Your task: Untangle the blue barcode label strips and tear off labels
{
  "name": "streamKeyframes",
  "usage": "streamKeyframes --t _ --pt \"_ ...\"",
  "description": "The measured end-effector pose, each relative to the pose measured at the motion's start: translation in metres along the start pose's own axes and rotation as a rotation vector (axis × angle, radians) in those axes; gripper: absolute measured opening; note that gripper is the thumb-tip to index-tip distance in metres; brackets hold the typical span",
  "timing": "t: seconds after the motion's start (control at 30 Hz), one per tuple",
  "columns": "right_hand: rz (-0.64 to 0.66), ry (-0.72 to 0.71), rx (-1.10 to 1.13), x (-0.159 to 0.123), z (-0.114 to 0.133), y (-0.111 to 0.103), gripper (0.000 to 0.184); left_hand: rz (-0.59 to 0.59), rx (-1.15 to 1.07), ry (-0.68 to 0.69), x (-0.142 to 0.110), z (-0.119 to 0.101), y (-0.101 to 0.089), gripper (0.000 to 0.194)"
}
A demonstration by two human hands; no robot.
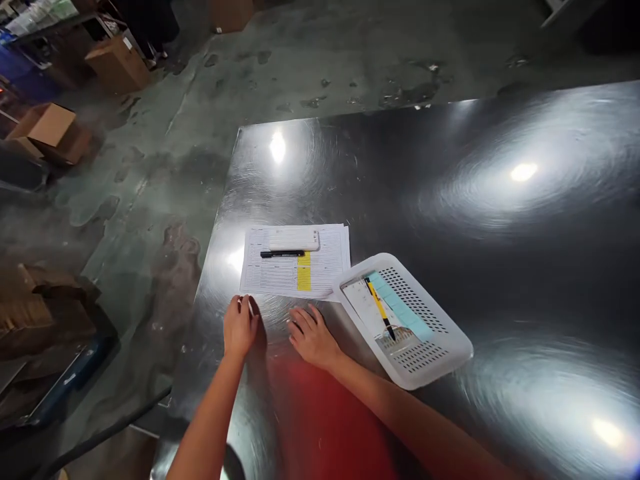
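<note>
Head view: white basket (456, 348) holds yellow pen (379, 307) and papers (361, 309).

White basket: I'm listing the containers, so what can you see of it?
The white basket is shallow and looks plastic, with rounded corners, a raised rim and rows of slots in its base. It sits upright and askew on the shiny metal table, its left corner overlapping the printed papers in this view. Inside lie a yellow-and-black pen, a turquoise sheet and a printed sheet. Whether the right forearm touches it cannot be told.
</note>
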State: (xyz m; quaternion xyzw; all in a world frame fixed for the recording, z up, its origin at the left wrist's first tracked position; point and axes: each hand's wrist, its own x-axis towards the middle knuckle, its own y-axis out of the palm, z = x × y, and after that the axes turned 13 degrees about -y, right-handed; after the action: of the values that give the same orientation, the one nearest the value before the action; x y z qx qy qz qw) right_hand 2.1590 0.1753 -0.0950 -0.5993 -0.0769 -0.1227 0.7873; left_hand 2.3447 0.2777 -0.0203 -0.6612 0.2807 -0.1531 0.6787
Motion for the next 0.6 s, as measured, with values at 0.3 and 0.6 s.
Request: streamKeyframes --t 0.3,0.6 --pt "-0.006 0.017 0.008 0.004 -0.001 -0.003 0.032 0.066 0.133 0.045 0.024 -0.042 -0.015 0.059" --pt "-0.070 0.010 0.006 0.005 0.002 -0.004 0.027 0.155 0.208 -0.025 0.042 -0.056 -0.025 0.066"
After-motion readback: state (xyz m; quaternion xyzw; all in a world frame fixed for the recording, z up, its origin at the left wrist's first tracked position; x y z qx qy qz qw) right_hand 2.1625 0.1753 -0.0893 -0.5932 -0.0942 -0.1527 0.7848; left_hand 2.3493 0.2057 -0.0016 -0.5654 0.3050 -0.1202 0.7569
